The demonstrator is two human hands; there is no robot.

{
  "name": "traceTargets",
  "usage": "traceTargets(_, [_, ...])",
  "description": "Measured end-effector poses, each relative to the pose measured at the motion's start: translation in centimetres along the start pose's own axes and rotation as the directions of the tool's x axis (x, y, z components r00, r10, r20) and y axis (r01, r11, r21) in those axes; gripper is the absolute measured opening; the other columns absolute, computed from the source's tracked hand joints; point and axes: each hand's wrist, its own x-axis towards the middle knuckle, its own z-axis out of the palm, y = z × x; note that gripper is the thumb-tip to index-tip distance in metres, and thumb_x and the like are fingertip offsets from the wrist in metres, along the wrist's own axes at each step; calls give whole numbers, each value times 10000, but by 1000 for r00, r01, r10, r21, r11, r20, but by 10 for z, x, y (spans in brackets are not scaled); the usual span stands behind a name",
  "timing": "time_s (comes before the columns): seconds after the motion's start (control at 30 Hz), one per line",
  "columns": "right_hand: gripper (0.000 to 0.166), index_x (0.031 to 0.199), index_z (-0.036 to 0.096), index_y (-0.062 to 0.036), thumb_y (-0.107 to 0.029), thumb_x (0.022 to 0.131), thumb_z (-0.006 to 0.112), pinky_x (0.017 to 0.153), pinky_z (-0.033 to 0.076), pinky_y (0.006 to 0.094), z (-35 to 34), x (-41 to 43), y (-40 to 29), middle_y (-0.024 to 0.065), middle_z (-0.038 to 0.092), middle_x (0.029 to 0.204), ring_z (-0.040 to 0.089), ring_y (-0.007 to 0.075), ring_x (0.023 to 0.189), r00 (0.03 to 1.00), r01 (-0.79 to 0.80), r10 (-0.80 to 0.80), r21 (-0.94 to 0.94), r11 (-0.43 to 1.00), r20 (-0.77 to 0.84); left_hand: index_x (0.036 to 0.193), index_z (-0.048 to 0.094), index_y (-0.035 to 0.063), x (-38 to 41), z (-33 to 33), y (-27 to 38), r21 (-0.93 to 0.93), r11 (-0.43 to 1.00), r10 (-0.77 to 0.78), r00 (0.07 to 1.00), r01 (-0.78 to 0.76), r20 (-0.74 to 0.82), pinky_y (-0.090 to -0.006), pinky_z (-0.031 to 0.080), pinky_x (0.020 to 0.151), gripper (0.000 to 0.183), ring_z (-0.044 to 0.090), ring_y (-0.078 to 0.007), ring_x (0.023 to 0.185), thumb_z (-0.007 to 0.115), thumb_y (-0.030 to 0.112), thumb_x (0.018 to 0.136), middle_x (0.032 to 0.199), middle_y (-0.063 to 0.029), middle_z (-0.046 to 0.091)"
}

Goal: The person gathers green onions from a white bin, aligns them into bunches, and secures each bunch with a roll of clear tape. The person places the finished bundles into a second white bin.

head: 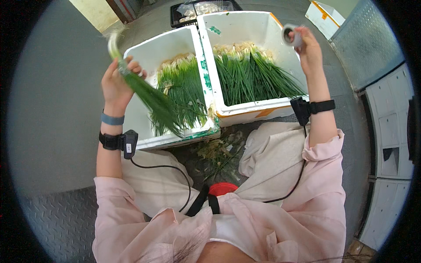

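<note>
My left hand [119, 82] grips a bunch of scallions [148, 95], its white root end up and its green tops hanging over the left foam box. Something clear and shiny, which looks like tape, wraps the bunch near my fingers. A roll of tape [292, 35] is in my right hand [309, 49], held above the right rim of the other foam box. More scallions [181, 88] lie in the left white foam box [141, 49]. Rows of scallions [246, 75] also fill part of the right white foam box [236, 24], roots toward its far wall.
Plant trimmings [218, 153] litter the floor between my knees. A black crate [176, 14] with a plastic bag of pale items stands behind the boxes. Another white foam box [324, 18] sits at the far right, near white cabinets [391, 131]. Something red [223, 188] shows beneath me.
</note>
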Motion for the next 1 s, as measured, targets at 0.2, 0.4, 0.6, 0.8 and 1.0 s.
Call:
traceTargets(0.2, [283, 957, 654, -211, -377, 967, 425, 687, 284, 281, -18, 4, 21, -82, 633, 821, 496, 61, 750, 910, -365, 374, 80, 928, -182, 1220, 509, 24, 100, 57, -37, 393, 909, -174, 983, 139, 54, -373, 411, 918, 387, 528, -190, 993, 466, 290, 942, 1028, -63, 556])
traceTargets(0.4, [279, 969, 655, -209, -369, 962, 426, 721, 286, 299, -18, -2, 6, -77, 632, 821, 504, 66, 786, 938, -298, 296, 16, 954, -181, 1255, 479, 5, 220, 131, -122, 650, 758, -88, 979, -55, 186, -412, 432, 919, 536, 510, -260, 1079, 597, 379, 889, 1175, -141, 528])
traceTargets(0.6, [398, 1188, 594, -134, -126, 794, 544, 772, 430, 351, -9, 0, 19, 98, 657, 986, 592, 195, 895, 992, -127, 119, -286, 950, -45, 1430, 213, -2, 220, 106, -162, 730, 661, -198, 979, 170, -49, -581, 303, 1036, 742, 266, -481, 1304, 504, 443, 913, 1452, -323, 67])
traceTargets(0.8, [659, 1408, 289, -90, -56, 776, 472, 818, 482, 431, 57, -14, 70, 292, 591, 1088, 611, 397, 907, 939, 198, 75, -705, 680, 336, 1423, 185, -24, 125, 11, -126, 609, 683, -289, 915, 403, -281, -483, 404, 996, 595, 476, -301, 1195, 360, 325, 974, 1472, -241, 150])
traceTargets(1.0, [657, 1414, 287, -104, 27, 799, 476, 742, 427, 529, 158, -67, 125, 180, 635, 810, 613, 353, 747, 603, 772, 109, -612, 171, 790, 1369, 276, -12, 42, -91, -70, 291, 843, -181, 749, 452, -637, -464, 452, 951, 505, 491, -328, 1171, 425, 237, 955, 1402, -207, 278])
